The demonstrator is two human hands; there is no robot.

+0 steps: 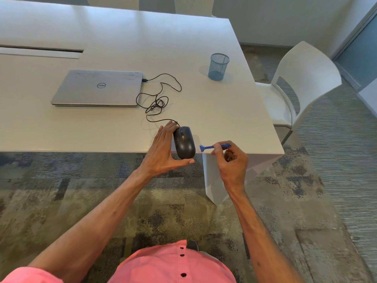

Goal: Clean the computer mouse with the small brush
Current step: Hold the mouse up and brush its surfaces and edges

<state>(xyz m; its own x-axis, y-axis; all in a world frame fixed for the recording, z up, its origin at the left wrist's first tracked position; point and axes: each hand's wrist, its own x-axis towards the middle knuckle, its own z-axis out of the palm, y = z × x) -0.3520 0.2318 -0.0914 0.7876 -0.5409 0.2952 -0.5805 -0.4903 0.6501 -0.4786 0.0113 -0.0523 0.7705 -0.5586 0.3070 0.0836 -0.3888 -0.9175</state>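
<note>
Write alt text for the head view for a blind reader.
A left hand grips a black mouse at the near edge of a white table; the right hand pinches a small blue brush, bristles toward the mouse's right side. Behind lie a closed laptop, the tangled cable and a blue mesh cup.

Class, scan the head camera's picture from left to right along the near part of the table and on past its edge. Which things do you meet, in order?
In order: laptop → left hand → mouse → brush → right hand → white chair.
</note>
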